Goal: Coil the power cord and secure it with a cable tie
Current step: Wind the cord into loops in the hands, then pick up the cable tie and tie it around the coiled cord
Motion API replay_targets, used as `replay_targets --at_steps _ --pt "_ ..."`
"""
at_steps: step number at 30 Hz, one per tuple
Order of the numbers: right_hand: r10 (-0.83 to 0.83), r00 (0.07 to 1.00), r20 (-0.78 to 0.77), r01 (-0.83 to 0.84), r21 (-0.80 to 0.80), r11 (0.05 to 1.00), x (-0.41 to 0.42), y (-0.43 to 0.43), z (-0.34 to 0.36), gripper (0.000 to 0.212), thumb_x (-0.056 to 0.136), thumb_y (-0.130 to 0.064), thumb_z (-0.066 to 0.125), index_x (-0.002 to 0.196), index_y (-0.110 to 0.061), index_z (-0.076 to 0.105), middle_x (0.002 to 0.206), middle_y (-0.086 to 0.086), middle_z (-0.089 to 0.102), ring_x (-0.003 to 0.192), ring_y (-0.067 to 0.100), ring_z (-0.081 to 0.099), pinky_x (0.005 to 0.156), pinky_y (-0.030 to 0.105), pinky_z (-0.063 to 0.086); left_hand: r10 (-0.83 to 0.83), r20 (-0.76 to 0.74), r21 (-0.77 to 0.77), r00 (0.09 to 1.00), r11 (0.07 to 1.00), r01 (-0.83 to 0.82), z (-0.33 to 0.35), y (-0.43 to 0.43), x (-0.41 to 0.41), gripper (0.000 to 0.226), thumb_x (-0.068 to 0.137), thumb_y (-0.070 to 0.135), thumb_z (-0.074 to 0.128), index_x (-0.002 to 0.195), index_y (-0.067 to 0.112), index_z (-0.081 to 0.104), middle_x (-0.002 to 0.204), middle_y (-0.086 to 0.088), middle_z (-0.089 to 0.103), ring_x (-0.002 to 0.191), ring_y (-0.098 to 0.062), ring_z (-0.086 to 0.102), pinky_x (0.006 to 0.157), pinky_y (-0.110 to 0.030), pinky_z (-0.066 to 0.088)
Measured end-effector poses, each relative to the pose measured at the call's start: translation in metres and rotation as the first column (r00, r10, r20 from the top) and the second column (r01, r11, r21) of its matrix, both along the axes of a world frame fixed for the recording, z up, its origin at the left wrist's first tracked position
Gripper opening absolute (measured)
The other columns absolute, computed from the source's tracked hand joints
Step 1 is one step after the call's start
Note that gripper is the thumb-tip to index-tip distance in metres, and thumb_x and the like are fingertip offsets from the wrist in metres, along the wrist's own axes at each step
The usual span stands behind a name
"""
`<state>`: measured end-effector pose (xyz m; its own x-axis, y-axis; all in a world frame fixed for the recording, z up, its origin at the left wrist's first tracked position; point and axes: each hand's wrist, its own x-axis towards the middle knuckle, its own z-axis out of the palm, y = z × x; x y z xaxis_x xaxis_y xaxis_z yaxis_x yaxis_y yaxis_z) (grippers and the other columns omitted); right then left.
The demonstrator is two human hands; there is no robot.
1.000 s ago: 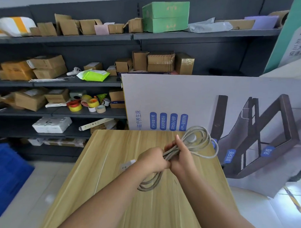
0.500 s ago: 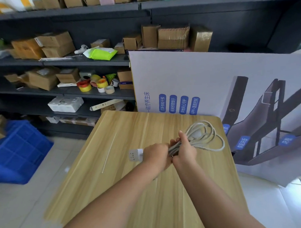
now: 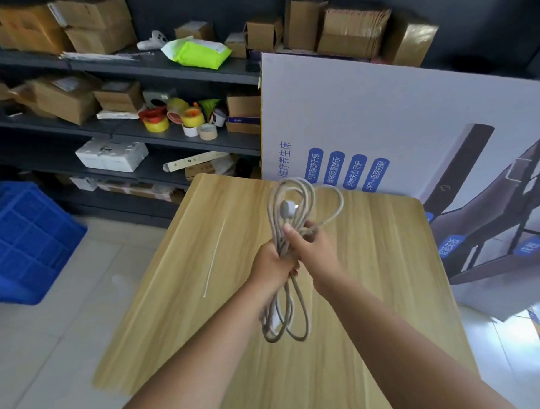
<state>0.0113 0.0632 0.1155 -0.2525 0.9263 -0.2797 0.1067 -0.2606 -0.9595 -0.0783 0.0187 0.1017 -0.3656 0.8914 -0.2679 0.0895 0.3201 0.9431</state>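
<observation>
Gripping the bundled grey power cord (image 3: 289, 234) at its middle, the left hand (image 3: 272, 265) and right hand (image 3: 314, 251) clench it above the light wooden tabletop (image 3: 373, 292); a thin white cable tie (image 3: 213, 261) lies flat near the tabletop's left edge.

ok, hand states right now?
Left hand: closed around the middle of the coiled grey power cord.
Right hand: closed on the same cord, just above.

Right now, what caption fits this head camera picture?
Both hands grip the coiled power cord above the wooden table; white cable tie lies unused.
</observation>
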Motion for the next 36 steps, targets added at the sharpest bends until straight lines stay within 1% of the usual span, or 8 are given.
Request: replay_targets --at_steps 4,12,14,16,18,21,32,36 --pt "-0.072 0.997 -0.016 0.07 -0.113 0.991 -0.046 0.017 -0.021 0.046 0.099 -0.053 0.038 0.113 -0.017 0.064 0.101 0.004 0.073 0.086 0.02 0.069 0.083 0.039 0.051 0.21 0.13 -0.038 0.969 0.978 -0.207 -0.017 0.002 -0.084 0.038 0.087 0.036 0.067 0.059 0.015 0.052 0.043 0.001 0.048 0.039 -0.017 0.047 0.051 -0.028 0.04" --pt "0.203 0.91 0.362 -0.157 -0.152 0.976 -0.132 0.018 -0.175 0.02 0.091 -0.007 0.054 0.091 -0.017 0.071 0.076 0.002 0.066 0.06 0.018 0.059 0.06 0.026 0.046 0.347 0.165 -0.121 0.923 0.936 -0.331 -0.065 -0.006 -0.207 0.04 0.089 0.033 0.066 0.059 0.011 0.05 0.043 -0.001 0.044 0.04 -0.02 0.044 0.055 -0.031 0.042" --pt "0.357 0.8 0.482 -0.332 -0.141 0.933 -0.156 0.01 -0.21 0.022 0.088 -0.007 0.058 0.097 -0.02 0.073 0.082 0.001 0.066 0.072 0.02 0.061 0.065 0.023 0.045 0.342 0.171 -0.138 0.924 0.937 -0.321 -0.078 -0.01 -0.219 0.038 0.089 0.03 0.066 0.061 0.01 0.05 0.042 0.0 0.043 0.039 -0.019 0.043 0.052 -0.03 0.041" --pt "0.496 0.584 0.643 -0.561 -0.122 0.819 -0.181 0.001 -0.239 0.027 0.089 -0.016 0.061 0.112 -0.026 0.07 0.103 0.0 0.067 0.096 0.019 0.063 0.076 0.023 0.043 0.349 0.177 -0.165 0.92 0.932 -0.322 -0.091 -0.014 -0.232 0.035 0.089 0.029 0.066 0.063 0.011 0.051 0.041 0.002 0.043 0.039 -0.019 0.042 0.052 -0.03 0.04" --pt "0.509 0.391 0.767 -0.707 -0.105 0.7 -0.2 -0.006 -0.26 0.034 0.09 -0.023 0.061 0.121 -0.035 0.064 0.12 -0.003 0.062 0.111 0.02 0.06 0.085 0.029 0.046 0.366 0.192 -0.183 0.911 0.925 -0.333 -0.103 -0.017 -0.245 0.034 0.089 0.029 0.067 0.063 0.012 0.051 0.04 0.002 0.043 0.038 -0.018 0.042 0.054 -0.032 0.04" --pt "0.486 0.261 0.834 -0.791 -0.104 0.603 -0.219 -0.01 -0.281 0.036 0.09 -0.029 0.059 0.125 -0.04 0.06 0.126 -0.004 0.057 0.115 0.022 0.058 0.084 0.032 0.047 0.381 0.21 -0.187 0.9 0.92 -0.345 -0.117 -0.022 -0.264 0.033 0.088 0.028 0.067 0.063 0.014 0.052 0.041 0.002 0.043 0.039 -0.018 0.042 0.057 -0.035 0.039" --pt "0.423 0.287 0.86 -0.829 0.002 0.559 -0.236 -0.009 -0.306 0.023 0.09 -0.03 0.056 0.106 -0.021 0.07 0.11 0.006 0.062 0.101 0.032 0.059 0.077 0.037 0.048 0.381 0.223 -0.249 0.897 0.912 -0.325 -0.152 -0.039 -0.29 0.041 0.087 0.034 0.068 0.059 0.011 0.049 0.044 -0.003 0.043 0.044 -0.022 0.043 0.065 -0.042 0.042" --pt "0.301 0.36 0.883 -0.84 0.167 0.516 -0.234 -0.006 -0.31 0.008 0.08 -0.02 0.072 0.085 -0.014 0.071 0.095 0.006 0.067 0.09 0.033 0.064 0.077 0.041 0.049 0.373 0.225 -0.277 0.9 0.91 -0.308 -0.153 -0.041 -0.29 0.041 0.084 0.038 0.07 0.062 0.011 0.049 0.044 -0.003 0.044 0.045 -0.022 0.044 0.065 -0.043 0.044"
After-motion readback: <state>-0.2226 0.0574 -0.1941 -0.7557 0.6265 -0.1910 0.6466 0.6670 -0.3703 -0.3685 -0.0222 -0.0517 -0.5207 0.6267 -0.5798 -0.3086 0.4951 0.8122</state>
